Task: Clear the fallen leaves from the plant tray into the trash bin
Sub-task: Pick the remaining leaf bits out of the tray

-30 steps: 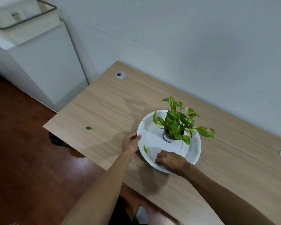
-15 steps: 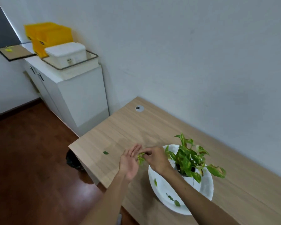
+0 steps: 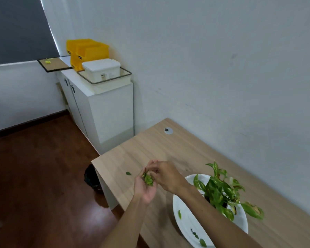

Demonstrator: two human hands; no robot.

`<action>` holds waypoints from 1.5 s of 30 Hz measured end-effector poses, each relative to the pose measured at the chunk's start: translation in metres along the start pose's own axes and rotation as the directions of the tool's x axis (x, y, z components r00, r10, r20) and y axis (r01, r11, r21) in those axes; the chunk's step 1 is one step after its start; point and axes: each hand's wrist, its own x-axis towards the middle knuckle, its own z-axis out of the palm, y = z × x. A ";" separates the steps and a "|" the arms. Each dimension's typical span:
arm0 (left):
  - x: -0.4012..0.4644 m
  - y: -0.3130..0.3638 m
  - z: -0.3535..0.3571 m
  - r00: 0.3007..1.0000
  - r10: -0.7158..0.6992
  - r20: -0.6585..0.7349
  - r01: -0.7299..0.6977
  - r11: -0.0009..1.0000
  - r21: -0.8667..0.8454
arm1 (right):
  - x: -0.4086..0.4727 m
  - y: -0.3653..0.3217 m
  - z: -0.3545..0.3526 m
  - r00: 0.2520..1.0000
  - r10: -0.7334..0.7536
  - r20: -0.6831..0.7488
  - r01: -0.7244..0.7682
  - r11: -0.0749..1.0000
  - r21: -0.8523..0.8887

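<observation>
A white round plant tray lies on the wooden desk with a small potted plant on it. Several fallen leaves rest on the tray's near side. My left hand is cupped palm-up above the desk's left end and holds a bunch of green leaves. My right hand meets it from the right, fingertips pinched at those leaves. One loose leaf lies on the desk left of my hands. A dark trash bin shows on the floor beside the desk's corner, mostly hidden.
A white cabinet stands left of the desk against the wall, carrying yellow bins and a white box in a wire tray. Dark wooden floor spreads to the left. The wall runs right behind the desk.
My hands left the tray's rim, came together left of the tray, and now hold gathered leaves in the left palm. My view tilted up, showing the cabinet and the bin.
</observation>
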 end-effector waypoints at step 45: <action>-0.036 -0.042 -0.058 0.974 -0.006 -0.227 0.035 0.992 0.125 | -0.076 0.043 0.022 0.987 -0.064 0.150 0.075 0.995 -0.063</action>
